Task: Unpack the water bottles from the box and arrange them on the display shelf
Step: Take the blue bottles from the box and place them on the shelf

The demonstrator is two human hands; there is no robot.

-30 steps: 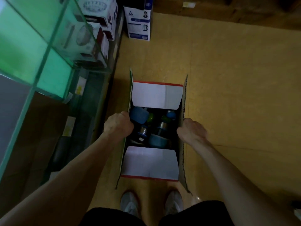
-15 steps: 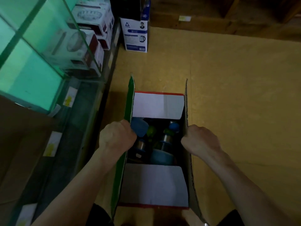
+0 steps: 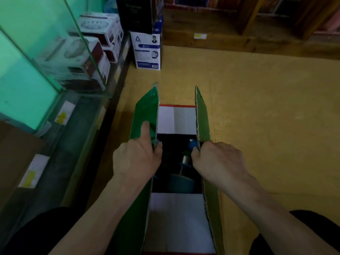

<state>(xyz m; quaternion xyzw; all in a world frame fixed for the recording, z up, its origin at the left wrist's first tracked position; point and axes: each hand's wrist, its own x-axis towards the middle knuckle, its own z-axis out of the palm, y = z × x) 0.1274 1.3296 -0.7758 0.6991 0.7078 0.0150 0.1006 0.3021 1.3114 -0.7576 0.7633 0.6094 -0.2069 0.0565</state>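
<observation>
The floor [image 3: 257, 107] is a flat yellow-tan sheet surface, bounded at the far side by a dark wooden plinth [image 3: 202, 41]. Along the left runs the green-tinted glass display shelf [image 3: 33, 92], with yellow-and-white price labels [image 3: 62, 115] fixed to its front edge. Behind the glass stand white-and-maroon appliance cartons [image 3: 86, 57]. A white-and-blue kettle carton [image 3: 147, 52] stands upright on the floor at the far end of the shelf, with a black carton [image 3: 136, 15] on top of it.

The open cardboard box with green outer faces [image 3: 176, 218] sits on the floor directly in front of the person, just beside the base of the shelf. Its two short white inner flaps, the far one edged in red, lie folded down over the ends of the opening. Its two long green flaps stand raised.

The left hand [image 3: 137, 159] grips the left green flap [image 3: 147, 107]: the thumb lies straight along the outer face, and the fingers curl over the top edge to the inside. The right hand [image 3: 219, 161] grips the right green flap [image 3: 202, 115], its fingers curled over the corrugated edge.

The water bottles [image 3: 181, 183] are inside the box, visible in the dark gap between the white flaps and between the two hands. A round blue cap [image 3: 193, 144], a steel body section and a wide blue-grey lid can be made out. The number of bottles cannot be told.
</observation>
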